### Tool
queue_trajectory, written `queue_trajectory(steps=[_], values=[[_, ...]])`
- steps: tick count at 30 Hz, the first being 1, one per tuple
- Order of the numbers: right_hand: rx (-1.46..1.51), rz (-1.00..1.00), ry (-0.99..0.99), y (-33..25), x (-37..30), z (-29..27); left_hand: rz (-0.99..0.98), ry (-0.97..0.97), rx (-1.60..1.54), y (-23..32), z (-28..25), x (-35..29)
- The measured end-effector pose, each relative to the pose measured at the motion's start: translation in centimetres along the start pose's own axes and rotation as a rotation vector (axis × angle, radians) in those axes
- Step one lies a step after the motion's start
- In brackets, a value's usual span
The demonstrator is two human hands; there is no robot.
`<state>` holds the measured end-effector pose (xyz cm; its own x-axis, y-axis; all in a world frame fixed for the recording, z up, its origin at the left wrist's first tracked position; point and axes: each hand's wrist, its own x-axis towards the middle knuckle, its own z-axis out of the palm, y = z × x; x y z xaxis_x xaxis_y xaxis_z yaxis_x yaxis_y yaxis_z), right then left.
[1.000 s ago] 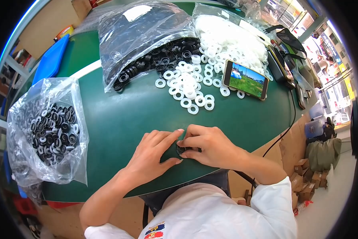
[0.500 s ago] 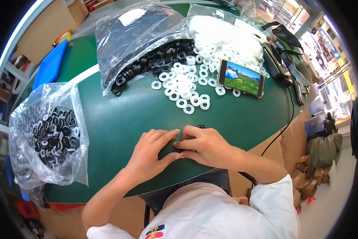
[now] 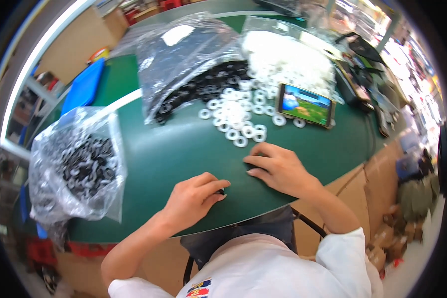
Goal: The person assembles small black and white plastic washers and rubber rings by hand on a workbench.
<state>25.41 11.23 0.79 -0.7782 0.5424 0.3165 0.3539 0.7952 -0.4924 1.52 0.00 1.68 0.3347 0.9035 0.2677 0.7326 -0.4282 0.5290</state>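
Note:
My left hand [image 3: 193, 201] is closed near the front of the green table, pinching a small black ring [image 3: 220, 191] between thumb and fingers. Farther right, my right hand [image 3: 283, 171] has its thumb and fingertips closed around another small black ring [image 3: 247, 167], mostly hidden by the fingers. Beyond the hands lies a loose heap of white rings [image 3: 232, 113]. Black rings [image 3: 208, 88] spill from the mouth of a large clear bag [image 3: 183, 52] behind it.
A clear bag [image 3: 47, 174] of mixed black and white rings stands at the left edge. A phone [image 3: 306, 105] with a lit screen leans by the white rings. Behind are a bag of white rings [image 3: 288, 52] and a blue tray [image 3: 84, 84]. Cardboard boxes [image 3: 382, 243] lie at right.
My hands have come apart. The right moved right and away from me to the black ring that lay on the table; the left keeps a black ring. The whole view has shifted a little.

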Motion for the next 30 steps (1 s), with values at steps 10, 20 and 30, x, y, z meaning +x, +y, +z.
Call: queue_trajectory(steps=[10,20,30], values=[[0.172,-0.015,-0.061,0.5,-0.8,-1.4,-0.854,0.504,0.530,-19.3,-24.7,-13.4],[0.226,0.108,0.059,1.0,-0.6,-1.9,-0.143,0.225,0.410,-8.4,-8.8,1.7],[-0.213,0.135,0.181,2.3,-1.6,-0.2,-0.106,0.054,-0.012,-7.8,-0.2,10.3]])
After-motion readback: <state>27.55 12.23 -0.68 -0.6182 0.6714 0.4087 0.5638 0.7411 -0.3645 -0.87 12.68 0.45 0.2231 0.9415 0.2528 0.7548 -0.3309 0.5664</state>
